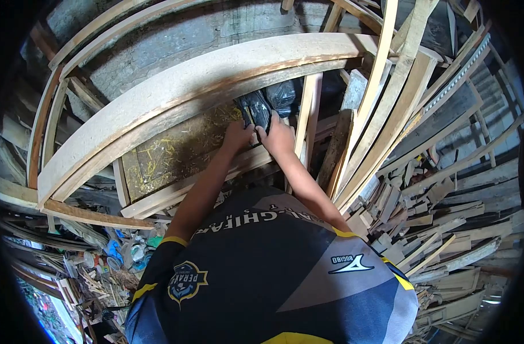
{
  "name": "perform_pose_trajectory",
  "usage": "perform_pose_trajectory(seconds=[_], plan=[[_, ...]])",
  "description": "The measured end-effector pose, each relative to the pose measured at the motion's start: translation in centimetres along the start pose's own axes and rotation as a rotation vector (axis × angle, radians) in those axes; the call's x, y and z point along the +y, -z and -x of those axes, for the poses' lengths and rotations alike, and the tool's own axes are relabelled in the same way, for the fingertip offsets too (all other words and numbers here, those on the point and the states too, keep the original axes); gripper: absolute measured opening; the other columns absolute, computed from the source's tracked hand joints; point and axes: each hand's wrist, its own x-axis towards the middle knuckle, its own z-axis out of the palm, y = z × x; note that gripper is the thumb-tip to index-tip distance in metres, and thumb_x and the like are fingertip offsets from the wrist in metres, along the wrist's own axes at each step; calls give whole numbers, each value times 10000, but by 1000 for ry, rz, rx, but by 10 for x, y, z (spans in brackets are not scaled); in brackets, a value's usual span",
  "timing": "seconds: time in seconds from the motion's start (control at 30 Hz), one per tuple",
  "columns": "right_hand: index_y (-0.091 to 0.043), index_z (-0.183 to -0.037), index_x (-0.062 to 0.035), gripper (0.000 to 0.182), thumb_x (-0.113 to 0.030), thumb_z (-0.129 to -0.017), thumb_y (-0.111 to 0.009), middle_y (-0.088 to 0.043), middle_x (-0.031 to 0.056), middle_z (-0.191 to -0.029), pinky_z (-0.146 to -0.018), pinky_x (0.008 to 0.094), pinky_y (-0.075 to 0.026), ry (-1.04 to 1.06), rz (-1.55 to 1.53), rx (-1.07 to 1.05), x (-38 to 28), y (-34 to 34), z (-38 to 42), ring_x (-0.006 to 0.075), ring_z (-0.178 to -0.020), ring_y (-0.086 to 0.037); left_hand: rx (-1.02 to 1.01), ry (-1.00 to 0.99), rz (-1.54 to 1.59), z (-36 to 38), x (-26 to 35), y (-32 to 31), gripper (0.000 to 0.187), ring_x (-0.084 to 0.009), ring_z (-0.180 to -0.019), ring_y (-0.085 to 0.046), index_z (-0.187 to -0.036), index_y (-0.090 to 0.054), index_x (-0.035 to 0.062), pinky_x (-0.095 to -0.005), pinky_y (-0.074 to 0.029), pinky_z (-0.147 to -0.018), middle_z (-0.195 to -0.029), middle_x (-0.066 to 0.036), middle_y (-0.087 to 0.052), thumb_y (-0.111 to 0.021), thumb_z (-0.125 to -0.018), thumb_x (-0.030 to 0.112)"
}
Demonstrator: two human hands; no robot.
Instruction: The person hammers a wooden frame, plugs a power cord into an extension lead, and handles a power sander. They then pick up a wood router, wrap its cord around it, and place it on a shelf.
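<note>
A crinkled black plastic bag lies at the right end of a brown board strewn with yellow shavings. My left hand has its fingers closed on the bag's near left edge. Close beside it, my right hand pinches the near right side of the same bag. What is inside the bag is hidden. Just behind, a second shiny dark plastic bag sits partly in shadow.
A thick curved wooden beam arches over the board, just beyond my hands. Upright wooden strips and long leaning planks stand on the right. Offcuts are heaped at lower right, with mixed litter at lower left.
</note>
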Motion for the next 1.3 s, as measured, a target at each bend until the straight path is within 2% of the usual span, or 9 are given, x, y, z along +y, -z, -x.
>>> perform_pose_trajectory(seconds=[0.03, 0.1, 0.3, 0.43, 0.63, 0.73, 1.0, 1.23, 1.3], plan=[[-471, -1443, 11, 760, -388, -872, -776, -719, 246, -1086, -911, 516, -500, -2, -1, -4, 1, -1, 3, 416, -955, -710, -2, 3, -1, 3, 3, 0, 295, -373, -778, -758, -961, -702, -36, -458, -588, -743, -888, -216, -764, -758, -876, 241], [-445, -1491, -1, 830, -387, -846, -797, -716, 244, -1064, -915, 507, -501, 63, -39, 137, 2, 0, 5, 412, -963, -705, 298, -58, -188, 10, 8, 2, 338, -418, -928, -734, -1002, -692, -22, -507, -563, -819, -980, -245, -748, -781, -854, 269], [-422, -1545, -47, 880, -310, -808, -825, -700, 252, -1079, -882, 497, -511, 20, -63, -81, 0, 17, 6, 414, -992, -693, 238, -152, -186, 22, 29, 8, 427, -432, -966, -710, -1074, -681, -8, -523, -552, -850, -944, -238, -725, -847, -752, 217], [-420, -1551, -40, 880, -282, -808, -824, -695, 253, -1090, -885, 496, -513, 68, -82, -15, 5, 11, 8, 412, -1003, -689, 300, -155, -171, 18, 22, -4, 468, -420, -957, -714, -1111, -682, -23, -514, -557, -845, -940, -228, -727, -853, -727, 181], [-420, -1552, -33, 865, -241, -814, -822, -689, 252, -1113, -908, 508, -514, 26, -62, -7, 3, 6, 5, 442, -1008, -682, 239, -159, -178, 19, 19, -3, 493, -406, -954, -718, -1151, -682, -35, -507, -561, -841, -953, -231, -728, -853, -745, 188], [-411, -1558, -31, 867, -223, -816, -817, -665, 232, -1093, -931, 509, -486, 30, -77, 52, 4, 3, 7, 425, -1009, -674, 164, -153, -179, 17, 9, -4, 523, -416, -1054, -712, -1229, -684, -2, -494, -564, -927, -1075, -239, -741, -828, -792, 246], [-560, -1475, -145, 698, -218, -820, -788, -680, 231, -1140, -924, 523, -523, 32, -108, -8, 1, 14, 11, 453, -1002, -671, 347, -273, -189, 2, 8, -9, 522, -423, -1073, -704, -1319, -671, 28, -490, -561, -948, -1162, -246, -734, -745, -827, 188], [-635, -1367, -84, 571, -215, -830, -777, -689, 209, -1138, -943, 509, -517, 10, -112, 102, 1, 2, 12, 438, -1006, -668, 255, -292, -310, 5, 4, 4, 507, -433, -1053, -703, -1304, -666, -10, -501, -557, -945, -1149, -290, -712, -713, -836, 178], [-635, -1364, -77, 569, -210, -829, -774, -685, 215, -1136, -950, 512, -512, 10, -123, 101, 2, 3, 14, 439, -1020, -660, 229, -351, -141, 8, -6, 4, 498, -429, -1051, -706, -1322, -665, 8, -497, -554, -952, -1140, -268, -724, -706, -855, 177]])
